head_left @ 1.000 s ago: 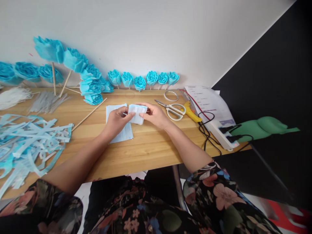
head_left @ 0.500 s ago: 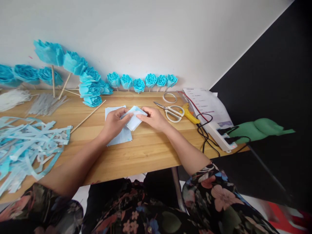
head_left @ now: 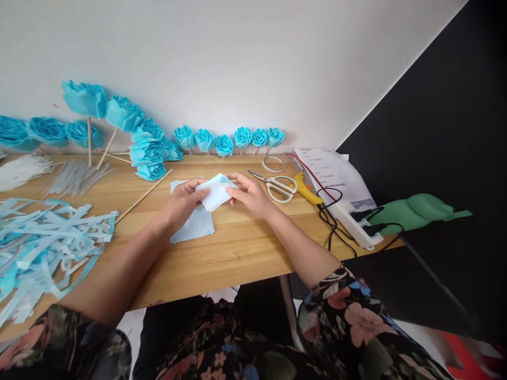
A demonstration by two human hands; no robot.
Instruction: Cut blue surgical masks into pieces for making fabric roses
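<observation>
At the left of the wooden table [head_left: 237, 258], a loose heap of pale-blue and white strips [head_left: 43, 237] lies near a thin, straight wooden stick [head_left: 143, 196]. Next, the left hand [head_left: 180, 205] pinches the left side of a small, flat, pale-blue piece of thin sheet material [head_left: 217, 194], above a larger light-blue flat sheet [head_left: 196, 227]. The piece sits between both hands; the right hand [head_left: 252, 195] pinches its right side, thumb on top. Further right lie white-handled metal scissors [head_left: 271, 181].
</observation>
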